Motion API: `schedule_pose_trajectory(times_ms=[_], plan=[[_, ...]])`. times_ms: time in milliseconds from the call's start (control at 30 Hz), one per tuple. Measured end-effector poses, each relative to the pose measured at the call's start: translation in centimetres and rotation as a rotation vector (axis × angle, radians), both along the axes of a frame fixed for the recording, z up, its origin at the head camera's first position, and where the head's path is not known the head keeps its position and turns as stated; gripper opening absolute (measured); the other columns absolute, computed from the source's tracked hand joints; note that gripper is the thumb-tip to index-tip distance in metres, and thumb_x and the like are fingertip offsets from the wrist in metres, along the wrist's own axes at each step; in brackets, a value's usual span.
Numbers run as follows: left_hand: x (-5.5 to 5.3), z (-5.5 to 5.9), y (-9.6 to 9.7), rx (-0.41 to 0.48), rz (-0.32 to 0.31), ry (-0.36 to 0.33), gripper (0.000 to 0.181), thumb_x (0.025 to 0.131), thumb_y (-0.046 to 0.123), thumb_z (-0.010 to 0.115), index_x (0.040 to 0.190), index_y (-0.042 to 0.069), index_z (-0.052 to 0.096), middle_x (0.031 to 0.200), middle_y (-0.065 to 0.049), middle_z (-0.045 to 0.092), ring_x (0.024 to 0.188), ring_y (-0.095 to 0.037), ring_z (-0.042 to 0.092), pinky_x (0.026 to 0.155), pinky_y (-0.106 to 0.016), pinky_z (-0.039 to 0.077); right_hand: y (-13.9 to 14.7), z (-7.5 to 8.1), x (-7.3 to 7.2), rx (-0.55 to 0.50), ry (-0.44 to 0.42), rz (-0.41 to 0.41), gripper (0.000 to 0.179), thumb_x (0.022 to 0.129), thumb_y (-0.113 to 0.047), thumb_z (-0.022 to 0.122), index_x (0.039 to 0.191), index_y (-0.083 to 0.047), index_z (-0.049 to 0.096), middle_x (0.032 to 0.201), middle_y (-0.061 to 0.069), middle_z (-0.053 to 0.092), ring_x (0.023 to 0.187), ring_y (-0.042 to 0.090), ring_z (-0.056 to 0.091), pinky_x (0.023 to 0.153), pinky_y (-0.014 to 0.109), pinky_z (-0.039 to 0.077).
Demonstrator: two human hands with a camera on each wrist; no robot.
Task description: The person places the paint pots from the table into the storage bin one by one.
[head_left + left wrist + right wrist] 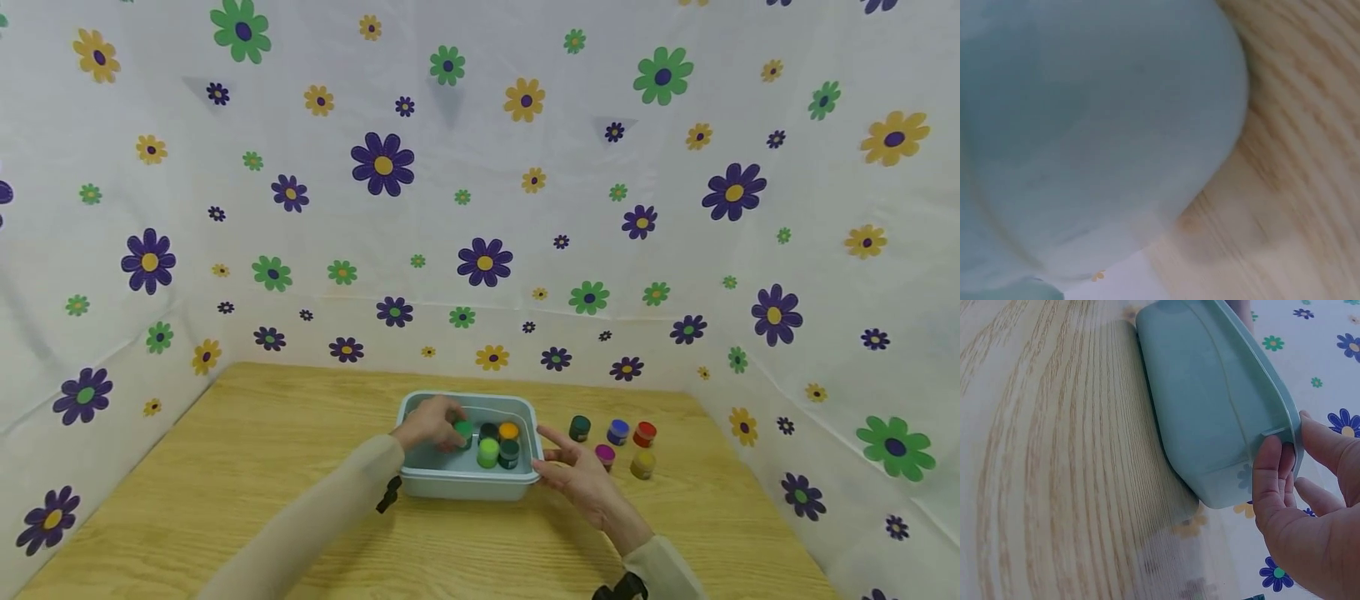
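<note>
A pale blue plastic tub [465,487] stands on the table. Inside it my left hand [432,423] reaches over the left rim and pinches a small green paint jar [463,433]. Beside that jar are a black jar [488,432], an orange jar [508,432], a light green jar [488,453] and a dark green jar [508,454]. My right hand [1310,519] grips the tub's rim at the right end, thumb above and fingers curled under. In the left wrist view the tub's outer wall [1116,125] fills most of the picture, hiding my left hand.
Right of the tub stand more jars: dark green [580,428], blue [618,432], red [644,434], magenta [604,457] and yellow [642,463]. The wood-grain table [300,433] meets a flower-printed white cloth [420,233] at the back and sides.
</note>
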State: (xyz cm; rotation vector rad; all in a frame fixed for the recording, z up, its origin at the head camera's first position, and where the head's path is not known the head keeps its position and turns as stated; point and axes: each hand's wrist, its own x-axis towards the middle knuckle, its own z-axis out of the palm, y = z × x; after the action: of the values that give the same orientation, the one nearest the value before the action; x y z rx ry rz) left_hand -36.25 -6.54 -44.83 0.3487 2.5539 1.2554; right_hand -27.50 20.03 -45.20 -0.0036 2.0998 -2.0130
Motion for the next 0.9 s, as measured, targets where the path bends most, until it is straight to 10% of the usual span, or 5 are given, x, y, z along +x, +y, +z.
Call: schedule_pose_trajectory(times_ms=[900], plan=[[0.37, 0.28, -0.01, -0.001, -0.009, 0.08, 0.033, 0.081, 0.001, 0.073, 0.113, 0.001, 0.066, 0.1, -0.01, 0.069, 0.091, -0.021, 0.064, 0.076, -0.033, 0.058, 0.04, -0.12, -0.01, -0.012, -0.001, -0.01, 0.066, 0.088, -0.013, 0.073, 0.148, -0.015, 0.045, 0.122, 0.02, 0.05, 0.095, 0.018, 0.058, 0.091, 0.033, 0.057]])
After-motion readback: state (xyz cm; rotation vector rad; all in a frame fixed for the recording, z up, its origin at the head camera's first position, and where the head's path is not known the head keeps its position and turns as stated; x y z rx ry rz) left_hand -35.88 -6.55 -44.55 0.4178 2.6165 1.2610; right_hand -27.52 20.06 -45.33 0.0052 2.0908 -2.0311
